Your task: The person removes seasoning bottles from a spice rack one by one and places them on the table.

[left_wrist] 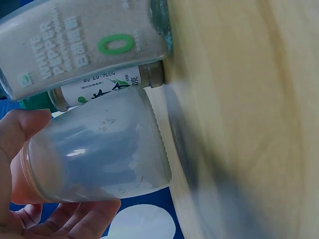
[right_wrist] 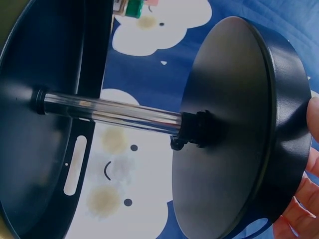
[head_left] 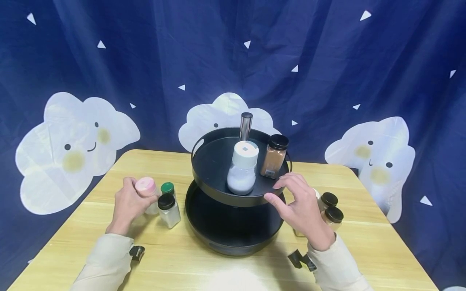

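Note:
My left hand (head_left: 130,204) grips a clear jar with a pink lid (head_left: 145,186) at the left of the table; its pale contents show in the left wrist view. Close beside that jar stand a black-lidded white pepper jar (head_left: 169,214) and a green-capped bottle (head_left: 168,188). My right hand (head_left: 302,204) holds the front right rim of the upper tray of a black two-tier rack (head_left: 218,196), thumb outside and fingers over the edge. On that tray stand a white-capped shaker (head_left: 242,169) and a black-lidded jar of reddish-brown spice (head_left: 274,159).
Black-lidded jars (head_left: 333,215) cluster right of the rack, partly behind my right hand. A chrome post (head_left: 245,126) rises through the upper tray. The wider lower tray (head_left: 233,249) sits on the wooden table (head_left: 189,268). A blue curtain (head_left: 204,52) hangs behind.

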`<state>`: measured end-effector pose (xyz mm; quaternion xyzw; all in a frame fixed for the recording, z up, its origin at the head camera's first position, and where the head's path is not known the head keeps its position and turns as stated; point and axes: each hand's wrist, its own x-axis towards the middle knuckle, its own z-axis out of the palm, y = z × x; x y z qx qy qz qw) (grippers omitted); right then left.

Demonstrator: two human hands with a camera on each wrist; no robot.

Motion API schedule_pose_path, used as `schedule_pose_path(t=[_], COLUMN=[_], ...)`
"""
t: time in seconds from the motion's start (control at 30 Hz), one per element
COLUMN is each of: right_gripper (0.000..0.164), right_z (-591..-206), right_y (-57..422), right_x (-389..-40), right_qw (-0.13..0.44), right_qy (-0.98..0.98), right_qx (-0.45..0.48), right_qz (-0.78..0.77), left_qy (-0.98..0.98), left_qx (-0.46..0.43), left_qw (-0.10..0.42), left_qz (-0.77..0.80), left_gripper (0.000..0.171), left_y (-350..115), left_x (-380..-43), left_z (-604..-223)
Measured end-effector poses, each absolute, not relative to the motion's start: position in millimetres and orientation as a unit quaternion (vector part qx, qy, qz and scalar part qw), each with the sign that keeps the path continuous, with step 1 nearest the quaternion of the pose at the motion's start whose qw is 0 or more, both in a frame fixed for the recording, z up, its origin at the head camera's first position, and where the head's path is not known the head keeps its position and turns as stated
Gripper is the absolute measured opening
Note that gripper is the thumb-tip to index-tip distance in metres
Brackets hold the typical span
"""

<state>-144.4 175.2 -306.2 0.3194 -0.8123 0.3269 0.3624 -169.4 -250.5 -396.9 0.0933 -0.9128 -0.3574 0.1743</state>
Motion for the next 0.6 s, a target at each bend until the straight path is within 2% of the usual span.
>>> schedule_pose_path(t=[0.6], right_gripper=[0.029], right_z=[-305.8], right_y=[174.7], right_x=[-143.7], right_qw=[0.365], right_qy=[-0.811], right_qx=[0.319], right_qz=[0.328], left_qy=[-0.912], left_qx=[0.096], left_qw=[0.171], left_qz=[-0.360], left_gripper=[0.072], left_y=[-246.3], left_x=[-169.8], left_z=[-400.0])
